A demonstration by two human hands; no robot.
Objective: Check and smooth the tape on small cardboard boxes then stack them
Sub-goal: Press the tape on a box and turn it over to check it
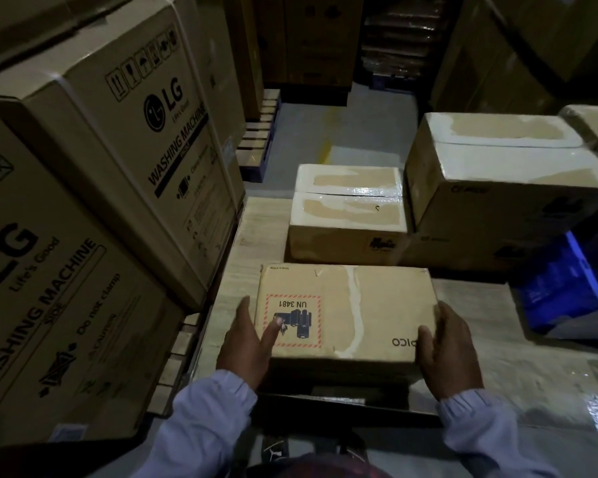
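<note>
A small cardboard box (377, 305) with a red-bordered UN 3481 label and a pale strip of tape down its top lies in front of me. My left hand (246, 343) grips its left side, thumb on the label. Its right side is held by my right hand (446, 353), fingers curled over the edge. Beyond it rests a second small box (347, 210) with glossy tape across the top. Further right stands a taller stack of taped boxes (504, 174).
Large washing machine cartons (94, 188) wall off the left side. The boxes lie on a wide flat carton surface (256, 232). A blue plastic crate (567, 288) sits at the right. Grey floor (311, 132) and a pallet (259, 132) lie beyond.
</note>
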